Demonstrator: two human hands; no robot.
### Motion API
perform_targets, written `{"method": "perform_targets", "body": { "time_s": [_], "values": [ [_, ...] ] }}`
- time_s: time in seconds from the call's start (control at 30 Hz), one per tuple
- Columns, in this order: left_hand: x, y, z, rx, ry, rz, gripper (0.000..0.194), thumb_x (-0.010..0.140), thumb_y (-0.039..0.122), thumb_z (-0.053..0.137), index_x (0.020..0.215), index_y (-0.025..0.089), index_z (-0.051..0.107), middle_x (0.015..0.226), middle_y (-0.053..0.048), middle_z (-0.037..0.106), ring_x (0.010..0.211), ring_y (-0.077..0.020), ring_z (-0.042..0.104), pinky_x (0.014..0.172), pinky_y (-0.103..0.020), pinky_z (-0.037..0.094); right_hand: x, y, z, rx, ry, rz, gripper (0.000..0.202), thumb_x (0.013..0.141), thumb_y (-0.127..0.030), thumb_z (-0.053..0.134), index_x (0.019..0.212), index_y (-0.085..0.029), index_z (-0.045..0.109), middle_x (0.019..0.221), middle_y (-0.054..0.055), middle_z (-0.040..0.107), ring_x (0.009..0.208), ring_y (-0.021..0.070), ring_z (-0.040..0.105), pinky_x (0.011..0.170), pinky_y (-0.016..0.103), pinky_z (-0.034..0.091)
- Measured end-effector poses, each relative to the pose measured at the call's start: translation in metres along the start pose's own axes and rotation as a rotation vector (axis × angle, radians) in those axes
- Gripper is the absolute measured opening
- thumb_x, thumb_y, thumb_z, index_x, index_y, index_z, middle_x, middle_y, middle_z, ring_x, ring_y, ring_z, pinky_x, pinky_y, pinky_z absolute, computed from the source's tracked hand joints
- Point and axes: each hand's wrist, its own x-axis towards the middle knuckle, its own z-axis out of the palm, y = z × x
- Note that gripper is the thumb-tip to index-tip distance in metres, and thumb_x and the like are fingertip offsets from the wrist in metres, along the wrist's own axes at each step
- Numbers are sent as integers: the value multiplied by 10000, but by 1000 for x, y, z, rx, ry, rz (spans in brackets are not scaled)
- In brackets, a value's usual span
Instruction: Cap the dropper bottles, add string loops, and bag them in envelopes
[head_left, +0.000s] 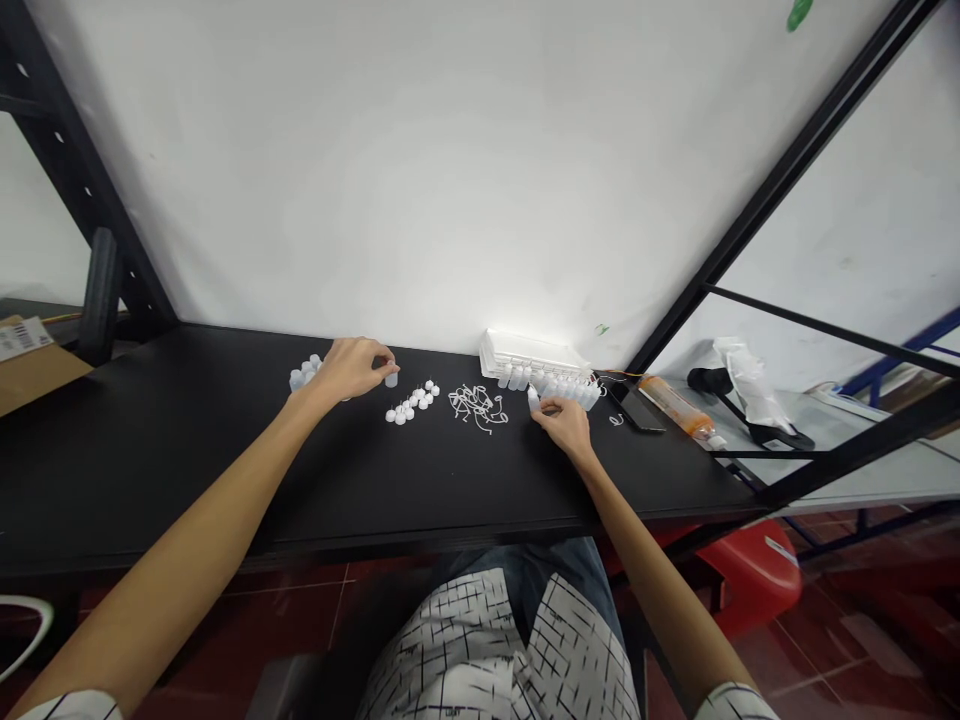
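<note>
My left hand [355,368] pinches a small translucent plastic bottle [391,378], held upright just above or on the black table. Behind that hand a cluster of similar bottles [302,374] is partly hidden by it. My right hand [567,426] grips a small bottle with a white top [533,398] between thumb and fingers. Past it lies a row of filled-looking or frosted bottles [517,376] with white tops. Between my hands are several round white caps with thin pins [400,412] and a loose pile of curved white plastic strips [475,404].
A white flat stack [534,350] rests against the wall behind the bottle row. Right of it are a dark phone [636,408] and an orange-ended plastic bottle [679,408]. Black metal posts flank the table [360,490]. A cardboard box [37,375] sits far left.
</note>
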Motion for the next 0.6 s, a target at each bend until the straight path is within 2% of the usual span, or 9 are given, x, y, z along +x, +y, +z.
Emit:
{"method": "perform_targets", "body": {
  "time_s": [0.1,0.2,0.3,0.4,0.6],
  "values": [
    [0,0,-1,-2,-6,-2,302,828,411,556,851,218,788,909,-79,757,831,-280,671,772,-358,456,-4,-1,-3,-81,-1,9,177,730,-342,684,868,-239,720,924,-10,748,886,217,687,743,282,463],
    [0,0,-2,-2,-9,-5,301,821,412,558,855,222,788,913,-75,757,854,-283,674,788,-357,459,-7,-4,-5,-135,2,11,195,758,-362,660,910,-252,713,857,-25,738,905,216,678,725,273,444],
    [0,1,-2,9,-21,-5,314,828,413,548,860,215,789,907,-77,758,846,-280,673,792,-362,462,-7,-8,-4,-199,14,5,144,770,-343,627,828,-227,692,793,-20,732,868,213,680,704,267,428],
    [-1,1,-2,19,-23,-11,317,837,417,542,859,218,789,917,-77,759,845,-271,667,793,-360,462,-1,-11,0,-248,21,19,140,759,-337,613,747,-208,667,763,3,726,820,217,681,682,269,427],
    [-1,0,-1,-13,6,-9,274,826,414,573,826,241,785,925,-75,758,833,-279,666,785,-369,465,20,-13,12,-275,73,47,177,750,-361,612,774,-214,707,802,71,731,808,270,682,685,324,471]
  ]
}}
